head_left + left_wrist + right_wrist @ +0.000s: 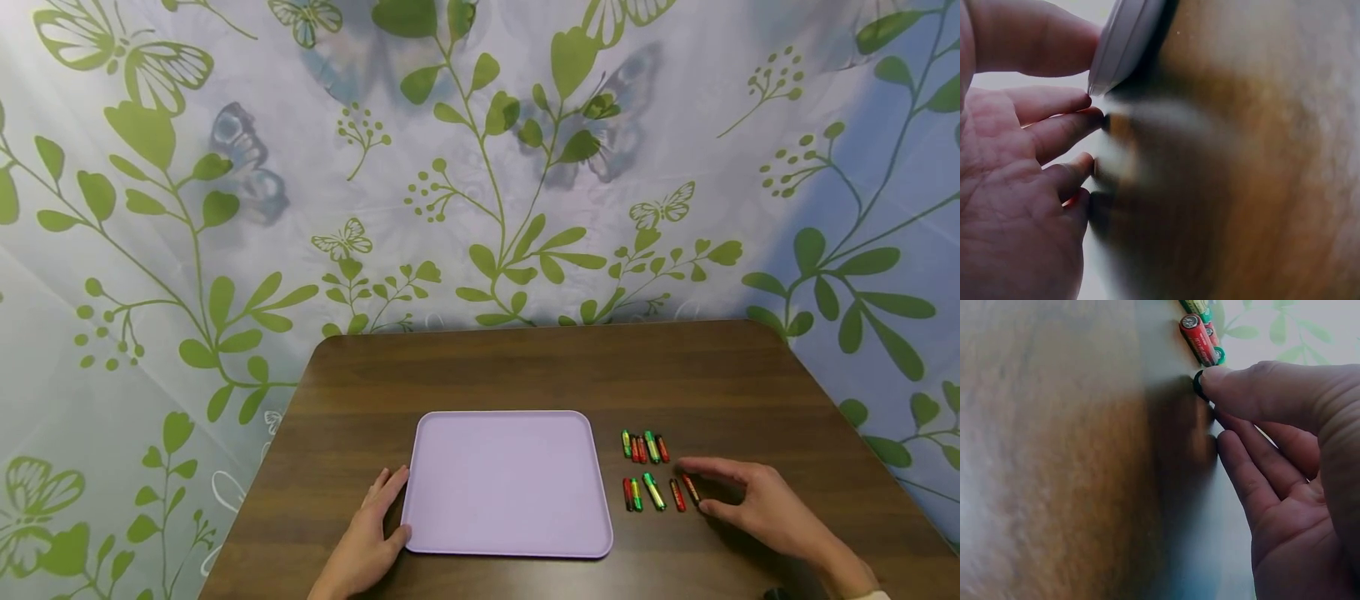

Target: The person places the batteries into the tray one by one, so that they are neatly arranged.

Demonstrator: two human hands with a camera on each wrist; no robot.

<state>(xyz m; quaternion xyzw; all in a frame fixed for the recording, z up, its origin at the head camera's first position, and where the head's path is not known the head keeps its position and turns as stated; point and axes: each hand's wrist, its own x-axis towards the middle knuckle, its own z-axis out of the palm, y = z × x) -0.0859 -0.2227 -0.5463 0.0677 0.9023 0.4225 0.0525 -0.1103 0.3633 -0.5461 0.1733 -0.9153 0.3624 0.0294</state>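
A light purple rectangular tray (506, 483) lies on the table. My left hand (367, 533) rests at its left edge, thumb and fingertips against the rim. In the left wrist view, the thumb (1041, 40) touches the tray's side (1125, 44), and the other fingertips come down to the tabletop. To the tray's right, my right hand (765, 504) pinches a red and black battery (692, 490) lengthwise, thumb at the near end and index finger at the far end. The right wrist view shows the thumb (1254, 390) over the battery's dark end (1198, 385); the rest is hidden.
Red batteries (677, 495) and green batteries (654, 492) lie in two rows between tray and right hand. A brown wooden table (525, 371) reaches back to a cloth (465, 192) printed with leaves and butterflies. Something dark (777, 593) shows at the bottom edge.
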